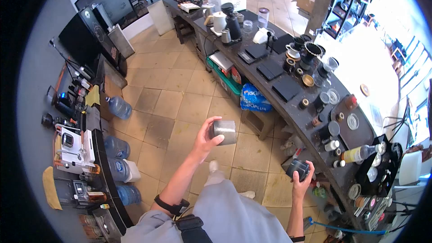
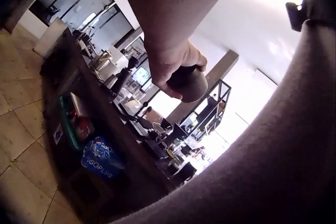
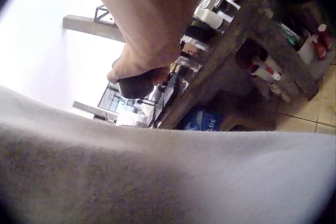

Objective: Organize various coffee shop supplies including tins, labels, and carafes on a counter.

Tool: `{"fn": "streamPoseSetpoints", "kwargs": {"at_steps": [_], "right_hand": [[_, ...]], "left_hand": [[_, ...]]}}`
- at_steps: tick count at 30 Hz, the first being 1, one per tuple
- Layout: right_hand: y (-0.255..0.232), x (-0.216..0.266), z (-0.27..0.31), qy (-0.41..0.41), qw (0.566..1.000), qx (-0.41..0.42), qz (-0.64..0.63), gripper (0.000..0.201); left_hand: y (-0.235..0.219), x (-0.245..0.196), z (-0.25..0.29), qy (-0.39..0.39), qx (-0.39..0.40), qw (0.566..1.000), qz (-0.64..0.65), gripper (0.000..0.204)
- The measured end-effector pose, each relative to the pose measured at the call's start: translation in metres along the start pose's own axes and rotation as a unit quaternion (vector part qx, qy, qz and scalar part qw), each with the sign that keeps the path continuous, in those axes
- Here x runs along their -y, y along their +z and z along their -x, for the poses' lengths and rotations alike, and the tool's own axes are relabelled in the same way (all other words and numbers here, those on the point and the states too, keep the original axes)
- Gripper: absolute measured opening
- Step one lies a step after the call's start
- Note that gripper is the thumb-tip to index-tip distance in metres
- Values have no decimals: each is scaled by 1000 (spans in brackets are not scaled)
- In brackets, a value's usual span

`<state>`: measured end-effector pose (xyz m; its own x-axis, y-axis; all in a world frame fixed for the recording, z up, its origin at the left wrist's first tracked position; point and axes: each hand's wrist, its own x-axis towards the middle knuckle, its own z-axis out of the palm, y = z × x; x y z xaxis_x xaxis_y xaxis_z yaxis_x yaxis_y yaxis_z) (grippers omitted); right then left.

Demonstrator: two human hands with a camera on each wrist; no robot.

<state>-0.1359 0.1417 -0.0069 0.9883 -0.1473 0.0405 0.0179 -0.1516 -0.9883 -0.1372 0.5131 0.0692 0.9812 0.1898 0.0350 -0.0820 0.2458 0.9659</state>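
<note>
In the head view my left hand (image 1: 204, 141) grips a grey cylindrical container (image 1: 226, 132), fingers round its far side and thumb across its front. The left wrist view shows this container (image 2: 192, 86) from behind, dark and smooth, beneath the curled left hand (image 2: 170, 61). Lower right, my right hand (image 1: 302, 186) holds a short black round container (image 1: 296, 168) up near the counter's front edge. Its exact kind is unclear. From the right wrist, the black container (image 3: 136, 86) shows below the right hand (image 3: 148, 53), partly covered by the fingers.
A long dark counter (image 1: 288, 116) curves along the right, carrying black scales (image 1: 270, 69), drippers (image 1: 311, 53), a grinder (image 1: 231, 23) and several jars. Beneath it sits a blue pack (image 1: 255, 97). Water jugs (image 1: 119, 107) and an espresso machine (image 1: 72, 147) stand at left.
</note>
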Motion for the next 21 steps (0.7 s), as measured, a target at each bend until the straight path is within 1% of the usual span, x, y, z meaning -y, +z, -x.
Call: {"fn": "streamPoseSetpoints", "kwargs": {"at_steps": [1,3,4,7,8,9,10,11,12,14,15,17,19,21], "right_hand": [[20,10,-6,-8,1000,6,5,61],[65,31,-19,-80,996,37,33,61],[90,41,-24,-86,995,44,38,61],[169,71,-39,-3,994,103,-20,60],[196,73,-46,-45,993,112,-4,59],[222,72,-57,-48,992,118,-1,59],[246,70,-65,-70,987,145,5,59],[267,71,-67,-87,981,171,11,59],[290,82,-68,-70,981,180,19,59],[332,90,-77,-77,978,193,14,60],[350,92,-81,-86,976,199,7,60],[384,106,-89,-97,974,203,3,60],[408,122,-95,-67,975,212,-7,60],[427,127,-107,-75,973,216,9,61]], "left_hand": [[-15,-5,-1,7,-6,1000,7,65],[-47,-18,-3,18,-31,999,2,65],[-69,-21,-5,23,-39,999,8,65],[-143,-33,-13,43,-74,996,-3,66],[-168,-39,-16,51,-95,994,-14,67],[-191,-45,-18,55,-117,991,-24,67],[-215,-53,-20,67,-131,989,-31,67],[-239,-60,-20,55,-137,989,-30,67],[-261,-70,-25,60,-154,986,-34,67],[-306,-82,-36,81,-188,978,-43,66],[-323,-88,-40,79,-192,977,-47,66],[-353,-98,-52,89,-215,972,-12,65],[-372,-106,-66,94,-220,971,-21,66],[-386,-108,-83,83,-229,970,-13,66]]}}
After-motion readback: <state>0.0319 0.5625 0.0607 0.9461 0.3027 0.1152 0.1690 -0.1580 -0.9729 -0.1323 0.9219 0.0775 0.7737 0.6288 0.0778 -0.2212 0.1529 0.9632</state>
